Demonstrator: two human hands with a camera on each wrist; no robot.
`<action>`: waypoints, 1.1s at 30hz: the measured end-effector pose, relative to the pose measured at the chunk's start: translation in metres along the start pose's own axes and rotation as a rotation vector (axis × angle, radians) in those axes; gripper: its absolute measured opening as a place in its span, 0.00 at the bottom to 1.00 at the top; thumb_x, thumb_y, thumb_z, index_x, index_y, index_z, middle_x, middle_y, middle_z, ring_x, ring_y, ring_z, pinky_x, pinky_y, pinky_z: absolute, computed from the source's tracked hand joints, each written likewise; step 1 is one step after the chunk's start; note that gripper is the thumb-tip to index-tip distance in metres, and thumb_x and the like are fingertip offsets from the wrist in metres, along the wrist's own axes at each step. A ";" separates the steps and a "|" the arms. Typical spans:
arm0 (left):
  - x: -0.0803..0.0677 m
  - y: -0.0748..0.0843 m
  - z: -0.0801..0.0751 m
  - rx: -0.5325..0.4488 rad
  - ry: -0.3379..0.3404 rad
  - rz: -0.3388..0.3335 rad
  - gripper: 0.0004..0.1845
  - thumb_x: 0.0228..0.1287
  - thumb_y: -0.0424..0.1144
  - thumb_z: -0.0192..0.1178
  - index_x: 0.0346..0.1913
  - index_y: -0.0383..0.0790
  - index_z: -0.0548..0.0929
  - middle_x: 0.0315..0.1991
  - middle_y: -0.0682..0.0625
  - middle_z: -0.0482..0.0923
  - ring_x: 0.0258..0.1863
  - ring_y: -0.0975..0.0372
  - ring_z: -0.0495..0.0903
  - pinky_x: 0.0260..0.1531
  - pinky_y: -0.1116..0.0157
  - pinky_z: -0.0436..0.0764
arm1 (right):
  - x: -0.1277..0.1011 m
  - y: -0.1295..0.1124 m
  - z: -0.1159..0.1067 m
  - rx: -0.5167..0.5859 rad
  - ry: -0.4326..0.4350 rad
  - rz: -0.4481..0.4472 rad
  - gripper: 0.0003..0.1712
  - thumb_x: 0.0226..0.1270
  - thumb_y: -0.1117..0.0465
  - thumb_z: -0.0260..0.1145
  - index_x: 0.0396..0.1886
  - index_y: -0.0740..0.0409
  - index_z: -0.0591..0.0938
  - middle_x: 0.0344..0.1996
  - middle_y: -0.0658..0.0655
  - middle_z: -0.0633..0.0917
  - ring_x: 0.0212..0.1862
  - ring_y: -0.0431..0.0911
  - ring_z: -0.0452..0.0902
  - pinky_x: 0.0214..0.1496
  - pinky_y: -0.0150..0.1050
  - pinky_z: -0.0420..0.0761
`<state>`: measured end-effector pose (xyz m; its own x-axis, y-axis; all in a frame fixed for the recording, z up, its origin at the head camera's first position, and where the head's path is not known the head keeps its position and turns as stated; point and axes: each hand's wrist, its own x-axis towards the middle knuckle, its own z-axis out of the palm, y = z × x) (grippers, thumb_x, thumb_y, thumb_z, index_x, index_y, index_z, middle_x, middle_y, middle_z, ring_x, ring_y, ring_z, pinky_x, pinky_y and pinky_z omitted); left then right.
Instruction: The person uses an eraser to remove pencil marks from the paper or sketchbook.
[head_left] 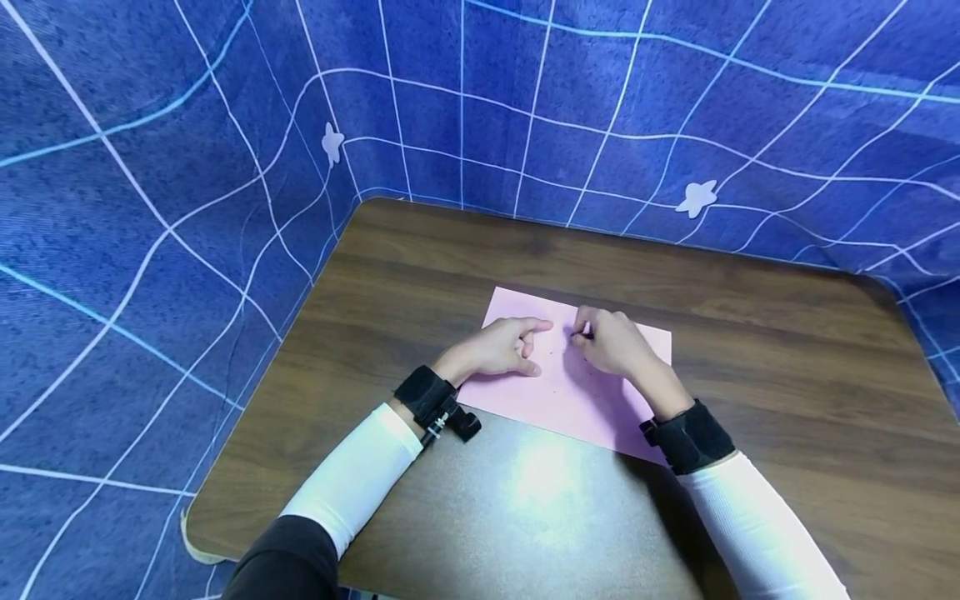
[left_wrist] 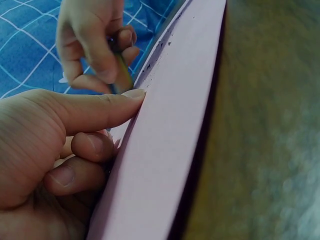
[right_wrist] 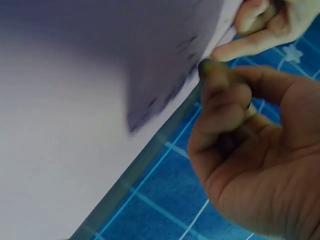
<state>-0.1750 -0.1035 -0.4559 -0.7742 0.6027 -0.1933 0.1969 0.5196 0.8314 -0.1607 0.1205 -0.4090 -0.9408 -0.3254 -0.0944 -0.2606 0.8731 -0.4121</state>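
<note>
the flat pink sheet of paper lies on the dark wood-grain table, near its middle, with small dark marks scattered on it. the left hand rests on the sheet's left part, forefinger stretched out flat and pressing, the other fingers curled under and holding nothing. the right hand pinches a small dark stub, perhaps a crayon or pencil, with its tip at the paper.

the likeliest trouble, i judge, is the sheet sliding or creasing: only one fingertip pins it, so a firm stroke could drag it across the smooth top. the stub is short, and it could slip out of the pinch or smear the marks under the palm.

a blue cloth with a white grid and pale stars walls the table on three sides; nothing stands between the hands and the paper.
</note>
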 end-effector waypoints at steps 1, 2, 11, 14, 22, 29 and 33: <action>-0.001 0.000 0.000 0.001 0.001 0.001 0.44 0.57 0.34 0.75 0.77 0.45 0.67 0.31 0.53 0.72 0.27 0.66 0.67 0.42 0.68 0.71 | 0.000 -0.004 0.002 0.030 -0.013 -0.032 0.04 0.68 0.59 0.67 0.39 0.54 0.82 0.23 0.53 0.82 0.27 0.47 0.75 0.31 0.41 0.71; -0.001 0.000 -0.001 0.004 0.001 0.002 0.44 0.57 0.34 0.75 0.77 0.45 0.67 0.30 0.53 0.72 0.27 0.66 0.68 0.42 0.68 0.71 | 0.000 -0.007 0.004 0.059 -0.025 -0.069 0.04 0.69 0.59 0.67 0.39 0.54 0.83 0.22 0.51 0.81 0.25 0.45 0.73 0.30 0.40 0.70; -0.003 0.002 -0.003 0.003 -0.005 -0.009 0.44 0.57 0.34 0.75 0.77 0.45 0.67 0.31 0.53 0.72 0.27 0.65 0.68 0.43 0.69 0.71 | 0.000 -0.005 0.008 0.110 -0.056 -0.043 0.06 0.67 0.55 0.70 0.36 0.50 0.82 0.22 0.49 0.80 0.26 0.43 0.72 0.30 0.38 0.69; -0.002 0.001 -0.002 -0.006 0.001 -0.022 0.44 0.58 0.34 0.75 0.77 0.46 0.67 0.31 0.53 0.72 0.27 0.65 0.68 0.41 0.69 0.71 | -0.002 0.005 0.004 0.098 -0.057 -0.003 0.06 0.67 0.55 0.70 0.35 0.50 0.82 0.22 0.50 0.78 0.26 0.45 0.72 0.30 0.39 0.68; -0.001 0.000 -0.003 -0.026 0.001 -0.017 0.44 0.57 0.33 0.75 0.77 0.45 0.67 0.31 0.53 0.72 0.27 0.65 0.68 0.39 0.69 0.71 | -0.004 0.003 0.000 -0.021 -0.005 0.052 0.04 0.68 0.58 0.66 0.37 0.53 0.82 0.25 0.55 0.82 0.28 0.49 0.76 0.28 0.41 0.71; -0.001 -0.003 -0.003 0.002 0.000 0.022 0.34 0.55 0.32 0.75 0.66 0.39 0.76 0.29 0.55 0.72 0.29 0.66 0.71 0.42 0.70 0.72 | 0.008 -0.024 0.014 0.122 -0.051 -0.131 0.05 0.72 0.58 0.66 0.40 0.54 0.83 0.26 0.51 0.83 0.28 0.44 0.74 0.34 0.40 0.71; 0.000 -0.002 -0.003 0.035 0.005 0.039 0.31 0.56 0.33 0.75 0.63 0.38 0.77 0.28 0.56 0.72 0.29 0.67 0.72 0.41 0.70 0.72 | 0.011 -0.025 0.017 0.170 -0.089 -0.103 0.06 0.70 0.56 0.69 0.39 0.51 0.82 0.28 0.50 0.83 0.30 0.44 0.74 0.34 0.39 0.70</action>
<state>-0.1775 -0.1063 -0.4556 -0.7683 0.6203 -0.1582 0.2484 0.5166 0.8194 -0.1611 0.0885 -0.4154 -0.8864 -0.4469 -0.1206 -0.3069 0.7624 -0.5697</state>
